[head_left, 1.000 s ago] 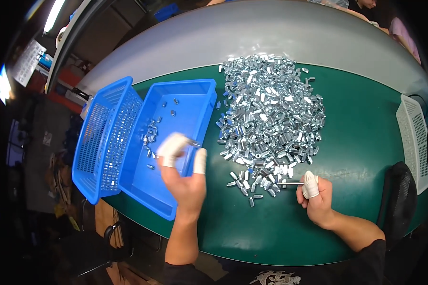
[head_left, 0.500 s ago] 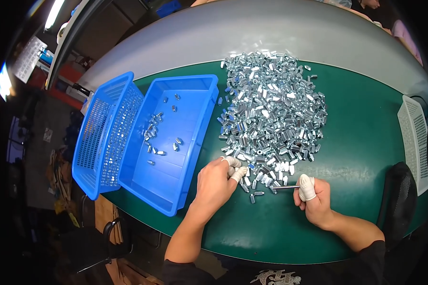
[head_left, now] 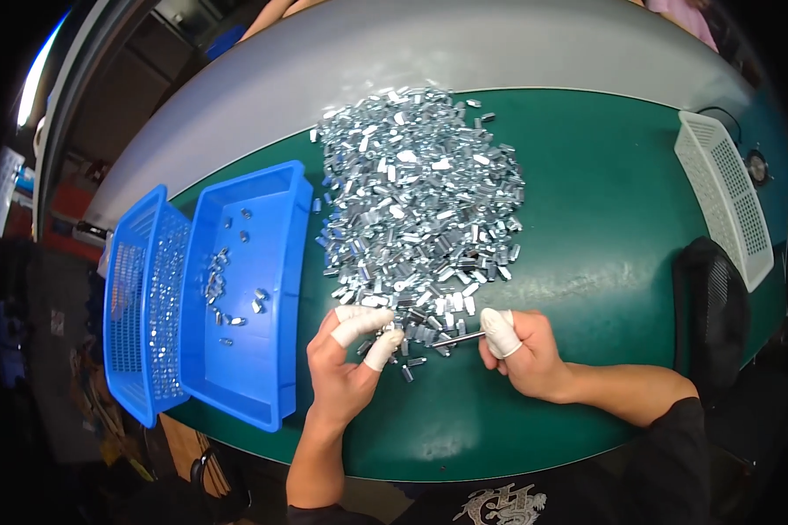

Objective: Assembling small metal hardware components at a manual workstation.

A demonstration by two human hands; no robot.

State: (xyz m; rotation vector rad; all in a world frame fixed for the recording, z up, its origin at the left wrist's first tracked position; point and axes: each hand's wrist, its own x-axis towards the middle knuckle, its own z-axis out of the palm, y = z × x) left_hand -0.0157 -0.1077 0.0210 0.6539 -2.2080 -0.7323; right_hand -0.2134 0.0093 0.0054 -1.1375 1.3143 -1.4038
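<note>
A big heap of shiny silver hex coupling nuts (head_left: pixel 420 192) lies on the green mat, thinning to scattered nuts at its near edge. There my left hand (head_left: pixel 346 350), with white finger cots on its thumb and fingers, pinches a small hex nut (head_left: pixel 391 327) between the tips; the cots partly hide it. My right hand (head_left: pixel 525 350), also wearing white cots, is closed around a thin metal rod (head_left: pixel 460 339). The rod points left, its far end among the loose nuts at the near edge. Whatever handle it has is hidden in my fist.
Left of the heap stands a shallow blue tray (head_left: pixel 280 367) with several nuts inside. Beside it is a blue perforated basket (head_left: pixel 159 306). A white perforated basket (head_left: pixel 727 192) and a black mesh-sided bag (head_left: pixel 714 306) sit at the right. A grey raised surface (head_left: pixel 499 44) borders the mat's far side.
The whole view has shifted, so the heap and trays appear farther left. My left hand's thumb and fingers have moved at the heap's near edge. The right hand keeps its hold on the rod.
</note>
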